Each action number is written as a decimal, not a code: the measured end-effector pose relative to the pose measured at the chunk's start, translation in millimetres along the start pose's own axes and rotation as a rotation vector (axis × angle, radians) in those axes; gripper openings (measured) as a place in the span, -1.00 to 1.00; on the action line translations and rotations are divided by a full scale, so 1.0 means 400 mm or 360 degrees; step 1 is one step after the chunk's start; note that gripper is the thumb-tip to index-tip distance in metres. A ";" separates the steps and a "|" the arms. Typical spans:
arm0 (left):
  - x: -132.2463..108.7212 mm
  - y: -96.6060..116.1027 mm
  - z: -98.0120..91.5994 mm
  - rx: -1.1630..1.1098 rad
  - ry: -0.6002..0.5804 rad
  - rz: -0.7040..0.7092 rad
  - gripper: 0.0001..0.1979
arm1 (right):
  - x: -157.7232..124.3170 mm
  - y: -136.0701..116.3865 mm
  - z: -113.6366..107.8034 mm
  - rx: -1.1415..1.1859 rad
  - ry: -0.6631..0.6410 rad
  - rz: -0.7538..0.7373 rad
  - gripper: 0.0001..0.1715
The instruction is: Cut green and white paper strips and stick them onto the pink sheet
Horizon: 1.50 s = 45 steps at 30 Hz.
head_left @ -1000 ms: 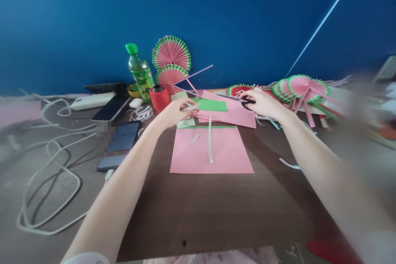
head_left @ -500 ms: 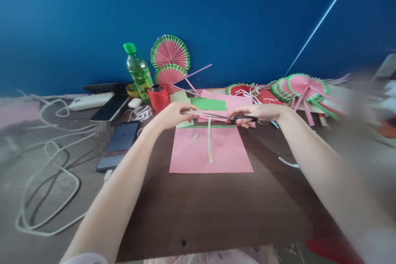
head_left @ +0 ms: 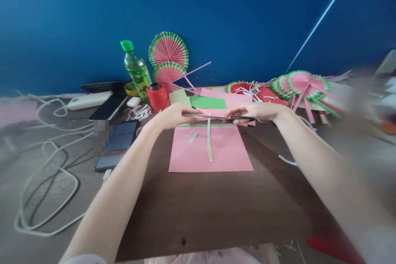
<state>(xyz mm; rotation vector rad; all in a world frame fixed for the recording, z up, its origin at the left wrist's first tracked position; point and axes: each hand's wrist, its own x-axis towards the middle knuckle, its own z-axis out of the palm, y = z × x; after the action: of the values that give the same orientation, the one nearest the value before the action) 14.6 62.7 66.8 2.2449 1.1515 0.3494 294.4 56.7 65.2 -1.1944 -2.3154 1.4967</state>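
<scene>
My left hand (head_left: 173,116) is closed in a pinch on a thin pale strip of paper, just above the far edge of a pink sheet (head_left: 222,150) that has a green band along its top. Black-handled scissors (head_left: 230,119) are gripped in my right hand (head_left: 253,111), their blades pointing left and reaching the strip at my left fingertips. On the pink sheet lie a long pale strip (head_left: 209,142) and a short one (head_left: 193,137). Behind my hands lie a green paper (head_left: 208,102) and more pink sheets (head_left: 229,100).
A green bottle (head_left: 135,68), a red thread spool (head_left: 158,96) and two pink-green paper fans (head_left: 168,49) stand at the blue wall. More fans (head_left: 301,84) are piled at the right. A phone (head_left: 119,142), a tablet and white cables (head_left: 46,165) lie at the left.
My right hand picked the scissors up from the back of the table and brought them left to the strip held in my left hand. The left hand barely moved.
</scene>
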 end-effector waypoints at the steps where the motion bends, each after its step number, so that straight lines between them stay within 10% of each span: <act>1: 0.000 0.001 0.000 0.0000 0.0002 -0.0001 -0.59 | 0.000 -0.001 0.000 -0.0012 0.0006 0.0005 -0.54; 45: 0.002 0.004 0.003 -0.0042 -0.0038 0.0046 -0.59 | 0.010 0.024 -0.005 -0.0022 0.0134 0.0085 -0.41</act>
<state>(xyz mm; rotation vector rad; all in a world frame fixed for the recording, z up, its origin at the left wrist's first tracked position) 16.7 62.3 66.6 2.2386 1.0970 0.3468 297.8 62.8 57.4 -1.3062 -2.2606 1.4205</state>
